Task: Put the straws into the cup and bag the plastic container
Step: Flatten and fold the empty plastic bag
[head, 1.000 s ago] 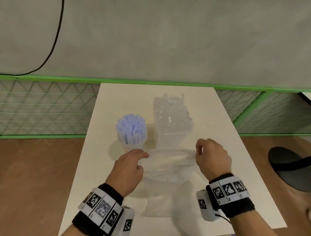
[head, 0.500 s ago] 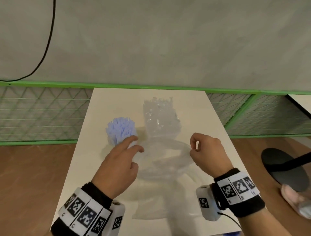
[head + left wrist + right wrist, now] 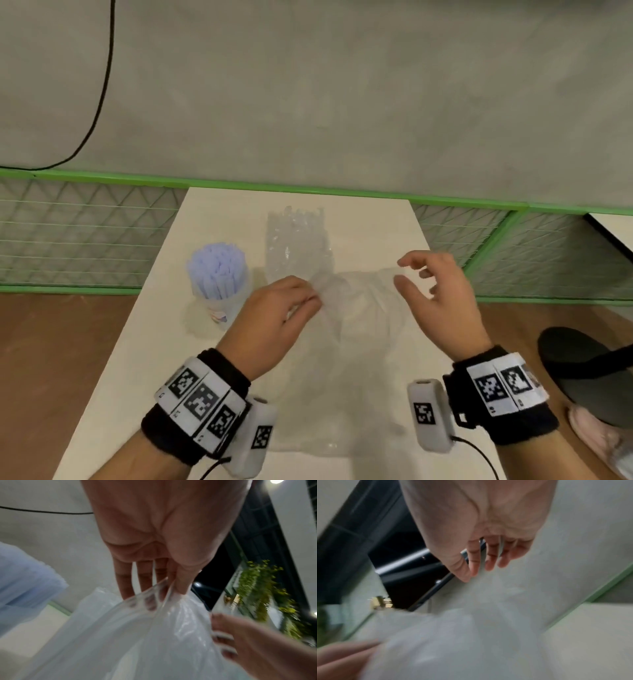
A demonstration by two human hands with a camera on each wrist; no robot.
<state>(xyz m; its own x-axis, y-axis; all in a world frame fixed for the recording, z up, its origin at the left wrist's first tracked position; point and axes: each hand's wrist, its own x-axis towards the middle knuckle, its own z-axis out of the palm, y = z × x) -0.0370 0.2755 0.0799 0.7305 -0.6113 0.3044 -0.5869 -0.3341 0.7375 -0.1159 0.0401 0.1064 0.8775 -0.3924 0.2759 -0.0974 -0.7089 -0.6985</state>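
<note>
My left hand [image 3: 274, 318] pinches the rim of the clear plastic bag [image 3: 137, 635] between thumb and fingers [image 3: 181, 582], and in the left wrist view the lip folds up over my fingertips. A second ago it rested at the bag's left corner beside the cup, then reached out with a finger stretched; now it has closed on the film. My right hand [image 3: 438, 301], which was pinching the other side of the mouth half a second ago, has let go: its fingers [image 3: 474, 561] are spread and loosely curved, holding nothing, just above the bag's right edge. So the mouth is held on one side only and sags toward the white table [image 3: 137, 342]. The straws [image 3: 219, 270] already stand bunched in the cup [image 3: 222, 308] at my left, so that half looks done. The plastic container [image 3: 298, 243] still stands on the table just beyond the bag, not bagged. I judge my free right hand is about to fetch it or regrip the rim.
</note>
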